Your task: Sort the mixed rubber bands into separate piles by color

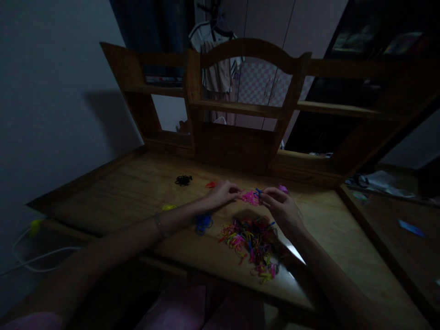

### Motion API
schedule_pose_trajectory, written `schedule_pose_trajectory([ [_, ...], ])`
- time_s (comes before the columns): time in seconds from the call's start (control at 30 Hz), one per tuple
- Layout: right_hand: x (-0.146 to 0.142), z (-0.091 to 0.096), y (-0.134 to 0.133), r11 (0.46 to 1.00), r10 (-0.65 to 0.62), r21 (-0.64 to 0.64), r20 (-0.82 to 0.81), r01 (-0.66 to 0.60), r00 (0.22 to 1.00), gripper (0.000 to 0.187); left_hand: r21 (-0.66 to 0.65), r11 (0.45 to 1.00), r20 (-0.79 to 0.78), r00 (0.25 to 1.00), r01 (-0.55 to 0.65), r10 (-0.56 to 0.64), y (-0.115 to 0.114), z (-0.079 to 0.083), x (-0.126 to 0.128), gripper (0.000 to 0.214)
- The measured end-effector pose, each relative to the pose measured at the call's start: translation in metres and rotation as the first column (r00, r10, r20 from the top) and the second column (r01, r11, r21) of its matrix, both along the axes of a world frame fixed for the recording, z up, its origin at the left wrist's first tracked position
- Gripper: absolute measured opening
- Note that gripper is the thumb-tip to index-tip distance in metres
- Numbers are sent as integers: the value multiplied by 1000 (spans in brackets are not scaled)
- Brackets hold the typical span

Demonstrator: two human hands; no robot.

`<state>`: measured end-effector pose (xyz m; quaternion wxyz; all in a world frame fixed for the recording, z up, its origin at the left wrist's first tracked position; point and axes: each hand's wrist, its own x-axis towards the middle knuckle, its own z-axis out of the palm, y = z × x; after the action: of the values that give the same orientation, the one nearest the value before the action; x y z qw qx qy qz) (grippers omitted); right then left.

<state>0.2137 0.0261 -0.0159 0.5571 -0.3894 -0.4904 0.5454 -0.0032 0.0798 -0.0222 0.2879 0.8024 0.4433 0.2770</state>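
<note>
My right hand [285, 211] pinches a small blue rubber band [257, 193] between thumb and fingers, above the wooden desk. Facing it, my left hand [224, 194] has its thumb and fingertips pressed together beside a pile of pink rubber bands [250, 198]. Whatever the left fingers hold is too small to make out. Below and between the hands lies a large mixed heap of coloured bands [252, 243]. A blue pile [203, 223] lies under my left wrist. An orange-red pile [211, 184] shows partly behind the left hand.
Black bands [183, 180] and yellow bands [168, 207] lie to the left on the desk [120, 197]. A purple thing [283, 188] sits behind my right hand. A wooden shelf unit [237, 142] stands along the back. A white cable [48, 252] hangs at the left edge.
</note>
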Motion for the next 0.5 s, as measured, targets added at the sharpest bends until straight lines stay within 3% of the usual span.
schedule_pose_trajectory([
  [0.13,1,-4,2,1000,-15,17,48,14,999,20,99,992,41,997,-76,73,-5,5,1,26],
  [0.23,1,-7,4,999,-6,51,91,1,996,18,151,984,77,994,-91,80,-26,19,-12,26],
  [0.37,2,-7,2,994,21,96,222,-44,975,15,185,958,116,973,-219,200,-78,39,-45,25],
  [0.5,-16,-1,-10,958,99,200,440,-205,892,9,237,838,177,870,-491,460,-141,31,-86,22],
])
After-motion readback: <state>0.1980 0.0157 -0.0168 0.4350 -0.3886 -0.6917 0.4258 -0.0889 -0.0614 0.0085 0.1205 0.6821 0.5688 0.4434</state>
